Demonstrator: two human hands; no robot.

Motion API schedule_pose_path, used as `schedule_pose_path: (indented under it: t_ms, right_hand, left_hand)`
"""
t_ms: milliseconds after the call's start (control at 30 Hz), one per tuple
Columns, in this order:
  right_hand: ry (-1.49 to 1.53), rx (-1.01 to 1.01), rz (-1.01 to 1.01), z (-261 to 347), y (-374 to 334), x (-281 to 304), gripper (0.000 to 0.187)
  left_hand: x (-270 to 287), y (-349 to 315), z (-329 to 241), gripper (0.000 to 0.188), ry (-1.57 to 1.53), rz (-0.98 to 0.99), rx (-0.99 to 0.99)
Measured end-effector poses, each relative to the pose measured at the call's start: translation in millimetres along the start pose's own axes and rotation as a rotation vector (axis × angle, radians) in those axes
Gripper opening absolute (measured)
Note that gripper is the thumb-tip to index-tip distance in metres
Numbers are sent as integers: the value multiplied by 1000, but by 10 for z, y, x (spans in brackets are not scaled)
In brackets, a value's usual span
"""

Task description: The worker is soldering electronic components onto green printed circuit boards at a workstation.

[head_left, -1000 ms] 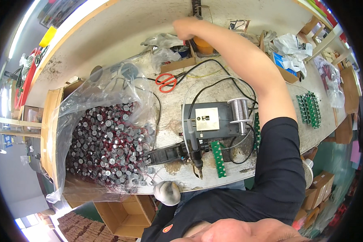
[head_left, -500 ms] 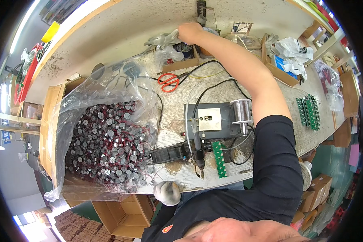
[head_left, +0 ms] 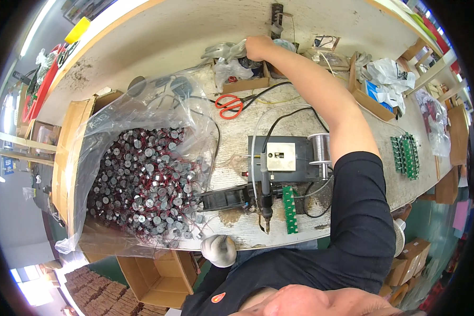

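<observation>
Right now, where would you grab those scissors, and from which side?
Take the red-handled scissors by their loops, probably from the near left: they lie flat on the workbench, loops facing that way, while the dark blades seem to point away rightward.

Passable between plastic bag (head_left: 131, 117) and gray machine (head_left: 303, 173), edged left by thin cable (head_left: 218, 139), obstructed nearside by black holder (head_left: 224, 200) and left hand (head_left: 218, 250), rightward by right arm (head_left: 324, 95)

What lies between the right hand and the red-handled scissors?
In the head view, an open cardboard box lies between the right hand and the scissors.
</observation>
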State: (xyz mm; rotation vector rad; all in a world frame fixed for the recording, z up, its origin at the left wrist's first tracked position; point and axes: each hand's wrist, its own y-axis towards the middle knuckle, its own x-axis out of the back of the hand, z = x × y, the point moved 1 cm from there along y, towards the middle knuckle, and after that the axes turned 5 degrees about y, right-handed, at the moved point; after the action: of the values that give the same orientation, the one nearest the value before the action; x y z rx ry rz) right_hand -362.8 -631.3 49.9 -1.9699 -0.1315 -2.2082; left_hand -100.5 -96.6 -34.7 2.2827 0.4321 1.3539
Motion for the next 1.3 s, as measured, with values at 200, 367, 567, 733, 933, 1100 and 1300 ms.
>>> schedule_pose_path:
  t_ms: [200, 367, 567, 733, 933, 1100, 1300]
  right_hand:
    - [17, 45, 5, 32, -61, 90, 28]
    - [116, 156, -39, -196, -209, 292, 33]
    - [1068, 84, -36, -287, -1566, 843, 19]
    - [1594, 96, -137, -392, -3068, 963, 9]
    - [1776, 163, -269, -137, -4615, 487, 15]
    - [1739, 237, -411, 483, -5394, 118, 17]
    - [1544, 369, -394, 946, -5728, -86, 22]
  left_hand:
    - [-15, -26, 6, 25, 9, -8, 24]
    - [-6, -7, 8, 27, 25, -25, 5]
    - [30, -18, 9, 23, -3, -68, -20]
    - [63, -32, -23, 18, -42, -96, -28]
    - [23, -169, 75, 23, -320, -111, 186]
    - [470, -159, -602, 31, -915, -225, 394]
    - [869, 27, -1343, 39, -1388, 615, 565]
